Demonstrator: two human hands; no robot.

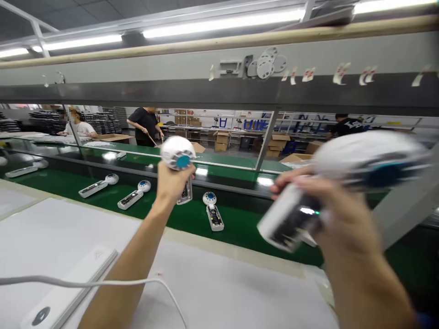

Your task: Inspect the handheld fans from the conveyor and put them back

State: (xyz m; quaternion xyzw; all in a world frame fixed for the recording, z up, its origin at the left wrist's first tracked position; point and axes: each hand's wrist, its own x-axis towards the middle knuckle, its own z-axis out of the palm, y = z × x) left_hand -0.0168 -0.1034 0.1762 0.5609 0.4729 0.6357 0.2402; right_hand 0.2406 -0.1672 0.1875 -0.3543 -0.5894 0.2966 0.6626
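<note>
My left hand (173, 183) is raised over the green conveyor belt (103, 194) and closed round the handle of a white handheld fan (178, 154) with a blue centre cap. My right hand (329, 205) is up close to the camera and blurred, wrapped round the handle of a second white handheld fan (363, 160) that lies tilted, head to the right. More of the same white fans lie flat on the belt below: one (212, 211) just right of my left hand, two others (133, 194) (98, 184) further left.
A white worktop (222, 283) lies in front of me with a white flat device (65, 292) and a white cable (103, 283) at the lower left. A grey overhead rail (219, 87) crosses above the belt. Other people (146, 125) work at benches beyond, among cardboard boxes (222, 139).
</note>
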